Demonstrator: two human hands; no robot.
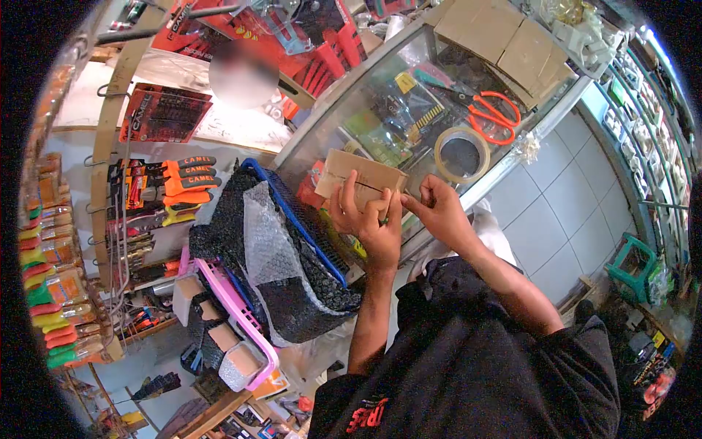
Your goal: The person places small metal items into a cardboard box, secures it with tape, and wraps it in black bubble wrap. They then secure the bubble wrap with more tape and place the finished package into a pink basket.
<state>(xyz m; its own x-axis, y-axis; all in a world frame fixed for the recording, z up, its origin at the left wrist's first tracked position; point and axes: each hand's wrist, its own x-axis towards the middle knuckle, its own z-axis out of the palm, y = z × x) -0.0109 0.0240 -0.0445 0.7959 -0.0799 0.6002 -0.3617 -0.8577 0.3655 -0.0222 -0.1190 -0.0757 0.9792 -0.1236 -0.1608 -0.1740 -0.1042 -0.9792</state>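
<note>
Cardboard box, small and flat, sat on the edge of the glass counter, near the middle of the view. The left hand clasped its near end, fingers curled up over the lid. The right hand, at 3 o'clock from the box, pinched the box's right corner with finger and thumb; whether anything small lay between those fingertips could not be told.

At 2 o'clock from the box a roll of tape lay flat on the glass, and beyond it, also at 2 o'clock, orange scissors. Folded cardboard sheets rested farther back at 1 o'clock. At 8 o'clock a blue basket held bubble wrap and black mesh, pressing close against the left hand's side of the box. A pink basket stood below it at 7 o'clock. Pliers with orange grips hung at 9 o'clock.

Goods under the glass were a blur of colours. The box's lower face was hidden by the left hand.

Its long axis ran roughly from 10 o'clock to 4 o'clock, lid upward.
</note>
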